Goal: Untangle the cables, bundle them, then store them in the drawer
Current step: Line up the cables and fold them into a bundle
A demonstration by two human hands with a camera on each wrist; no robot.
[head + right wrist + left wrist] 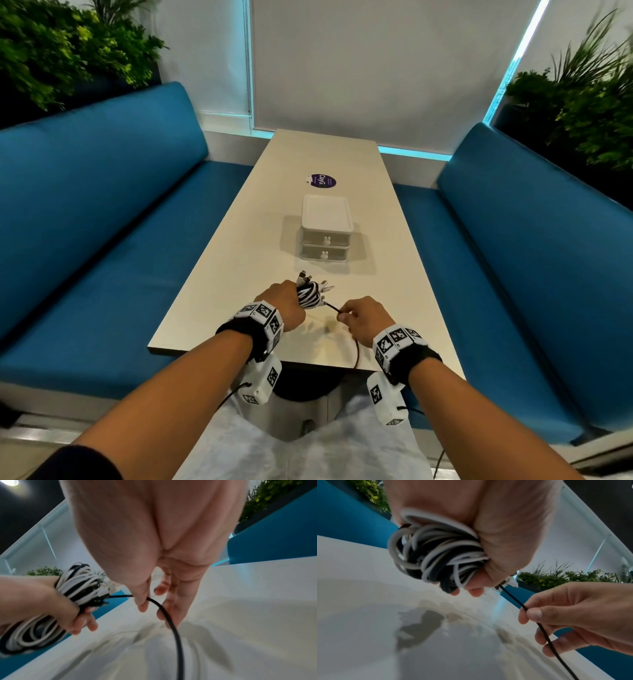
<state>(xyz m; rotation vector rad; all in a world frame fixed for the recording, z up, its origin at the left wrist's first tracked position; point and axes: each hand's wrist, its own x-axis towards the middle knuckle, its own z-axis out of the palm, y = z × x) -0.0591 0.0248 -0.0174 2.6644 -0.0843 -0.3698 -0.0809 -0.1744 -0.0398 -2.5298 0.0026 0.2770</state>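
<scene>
— See how the left hand (pixel 281 301) is fisted round that cable bundle (pixel 308 295)? White and black loops together, plug ends poking out toward the drawer unit (pixel 326 229).

— And the right hand (pixel 363 317)?

— Thumb and forefinger pinching one black cable (pixel 513 599) that runs taut out of the bundle. From the pinch it drops past the near table (pixel 239 274) edge and hangs down out of sight.

— So it looks like the last strand is being wrapped round the rest.

— That's my guess. The bundle's held just above the table, close to the near edge, and both drawers of the white unit look closed, those little rabbit knobs flush.

— What could spoil it?

— The hanging tail, mostly. If it catches on the table edge or on the wrist gear, a tug could drag loops out of the fist. Smooth round cables like those slide easily.

— And the fist itself?

— Loops already bulge out beneath the fingers (pixel 80 623) in the right wrist view. Ease the grip to take another wrap and I'd expect the coil to spring open.

— Then there's the drawer.

— Right, both hands are busy. Someone has to let go to pull a knob, and an unsecured end would unwind. The plug ends sticking out might also snag on the drawer front.
</scene>
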